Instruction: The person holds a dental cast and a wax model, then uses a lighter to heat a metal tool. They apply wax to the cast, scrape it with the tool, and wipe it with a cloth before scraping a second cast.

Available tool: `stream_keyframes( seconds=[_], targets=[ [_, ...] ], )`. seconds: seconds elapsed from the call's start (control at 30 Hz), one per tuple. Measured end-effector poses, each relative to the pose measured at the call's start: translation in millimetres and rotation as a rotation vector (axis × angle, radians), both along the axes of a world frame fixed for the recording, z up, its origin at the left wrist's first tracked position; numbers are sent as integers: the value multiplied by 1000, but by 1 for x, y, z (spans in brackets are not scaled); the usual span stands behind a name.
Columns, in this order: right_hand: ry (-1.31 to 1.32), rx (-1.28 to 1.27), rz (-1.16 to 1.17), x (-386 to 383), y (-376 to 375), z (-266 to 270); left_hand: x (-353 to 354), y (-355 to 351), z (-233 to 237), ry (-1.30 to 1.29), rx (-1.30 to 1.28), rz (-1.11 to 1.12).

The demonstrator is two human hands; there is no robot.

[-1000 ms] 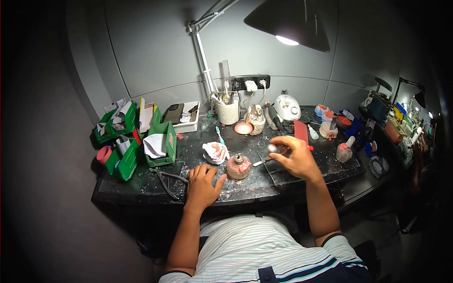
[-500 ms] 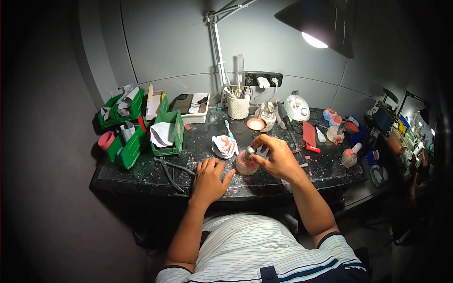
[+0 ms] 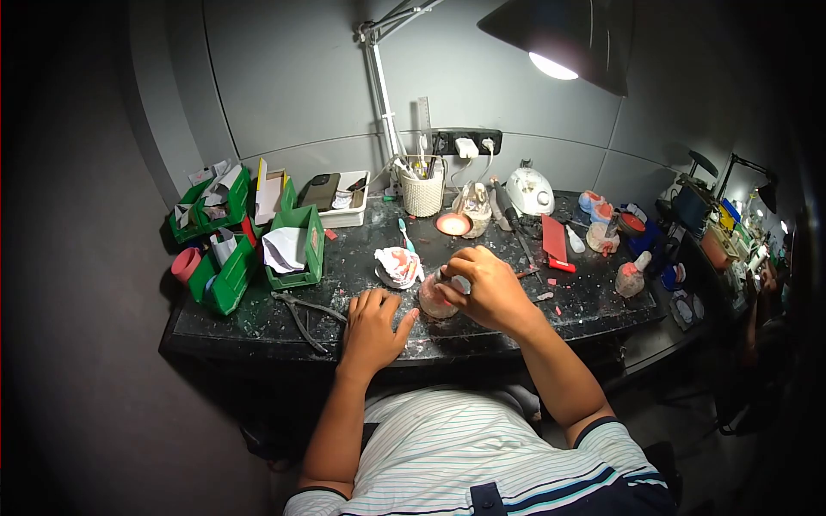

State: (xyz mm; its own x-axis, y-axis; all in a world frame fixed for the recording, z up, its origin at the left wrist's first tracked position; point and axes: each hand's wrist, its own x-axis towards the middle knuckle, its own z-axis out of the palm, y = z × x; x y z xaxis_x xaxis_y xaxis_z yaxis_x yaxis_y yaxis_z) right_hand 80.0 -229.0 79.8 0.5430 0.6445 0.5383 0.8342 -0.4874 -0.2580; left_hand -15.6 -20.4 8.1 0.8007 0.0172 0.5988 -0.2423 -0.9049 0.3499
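A squat, rounded, pink-stained alcohol lamp (image 3: pixel 436 303) with a metal top stands upright on the black bench, just right of my left hand. My right hand (image 3: pixel 483 288) reaches over it from the right, its fingers closed round the top and hiding most of it. My left hand (image 3: pixel 373 331) lies palm down at the bench edge, fingers spread, holding nothing. Behind the lamp sits a white and pink dental cast (image 3: pixel 398 267), with a toothbrush (image 3: pixel 405 234) beyond it. Left of my left hand lie metal pliers (image 3: pixel 307 318) with spread handles.
Green bins (image 3: pixel 294 249) with papers crowd the left. A white tray (image 3: pixel 350 212) holds a phone (image 3: pixel 321 191). A woven pen cup (image 3: pixel 422 196) and a round dish (image 3: pixel 453 224) stand behind. A red wax sheet (image 3: pixel 555 241) lies right. A lamp shade (image 3: pixel 564 43) hangs above.
My right hand has turned and its fingers have closed further over the metal top, covering it more. My left hand stays flat on the bench. The whole view has shifted slightly.
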Motion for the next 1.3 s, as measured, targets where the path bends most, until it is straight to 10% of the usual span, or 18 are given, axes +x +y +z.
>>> stream_keyframes(
  seconds=[1.3],
  targets=[
    [2, -224, -537, 81, -41, -23, 1, 2, -7, -63, 11, -6]
  ],
)
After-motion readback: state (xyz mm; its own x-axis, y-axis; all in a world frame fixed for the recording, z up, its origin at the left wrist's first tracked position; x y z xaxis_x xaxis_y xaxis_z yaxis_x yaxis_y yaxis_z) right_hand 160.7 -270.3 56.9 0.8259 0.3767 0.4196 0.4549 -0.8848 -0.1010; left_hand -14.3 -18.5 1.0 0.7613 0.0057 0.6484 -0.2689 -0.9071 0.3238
